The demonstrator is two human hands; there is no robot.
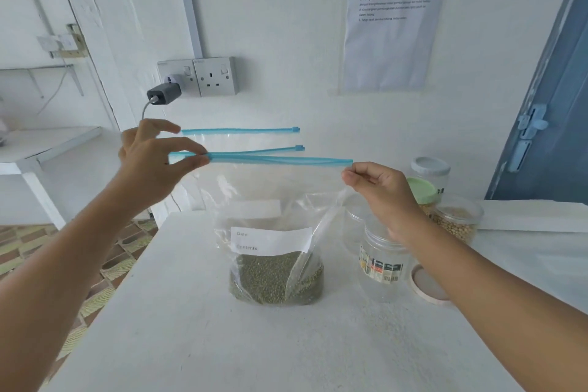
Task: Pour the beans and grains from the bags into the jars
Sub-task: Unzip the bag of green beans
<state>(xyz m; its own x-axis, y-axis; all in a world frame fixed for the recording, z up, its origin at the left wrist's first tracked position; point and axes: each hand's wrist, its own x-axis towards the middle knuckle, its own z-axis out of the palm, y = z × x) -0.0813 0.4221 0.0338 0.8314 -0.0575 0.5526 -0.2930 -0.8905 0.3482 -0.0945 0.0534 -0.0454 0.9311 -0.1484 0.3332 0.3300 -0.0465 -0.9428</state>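
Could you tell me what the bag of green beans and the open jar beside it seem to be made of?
The bag looks like thin clear plastic film: see-through, creased, with a blue zip strip. The open jar appears to be clear rigid plastic, though glass cannot be ruled out: transparent, smooth walls with a printed label.

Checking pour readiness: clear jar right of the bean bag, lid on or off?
Off. The clear jar has an open mouth, partly behind the right hand; a lid lies beside it.

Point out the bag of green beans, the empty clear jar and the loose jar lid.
bag of green beans [273, 277], head view, on the beans at its bottom.
empty clear jar [380, 267], head view, on its label.
loose jar lid [428, 288], head view, on its inner face.
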